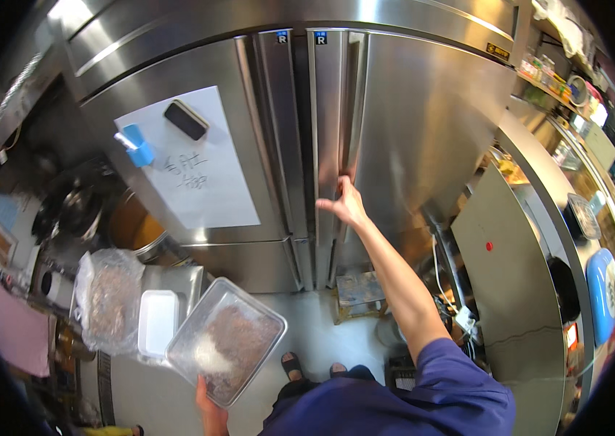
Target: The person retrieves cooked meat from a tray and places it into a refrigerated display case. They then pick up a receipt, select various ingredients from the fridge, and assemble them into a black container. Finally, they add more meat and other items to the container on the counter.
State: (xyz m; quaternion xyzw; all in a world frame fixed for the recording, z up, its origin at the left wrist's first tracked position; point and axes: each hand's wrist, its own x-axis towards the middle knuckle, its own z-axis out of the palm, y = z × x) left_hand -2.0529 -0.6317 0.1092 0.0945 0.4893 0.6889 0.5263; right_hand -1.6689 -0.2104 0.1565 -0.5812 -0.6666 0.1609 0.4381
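Note:
My left hand (pixel 211 408) grips the near edge of a clear plastic container (pixel 269 324). Inside lie pinkish-brown minced meat (pixel 238 336) and a heap of white powder or grains (pixel 211 354). The container is held out at the left, overlapping a metal worktop. My right arm reaches forward to the tall stainless steel refrigerator (pixel 423 123). There my right hand (pixel 344 203) has its fingers hooked at the handle (pixel 353 138) of the right door, thumb stretched to the left. Both refrigerator doors look closed.
At the left, a plastic bag of meat (pixel 110 294) and a white tray (pixel 158 323) sit by a large pot (pixel 136 225). The left door carries a paper sheet (pixel 205 174). A small stool (pixel 359 296) stands below the right door; a counter (pixel 514 254) runs along the right.

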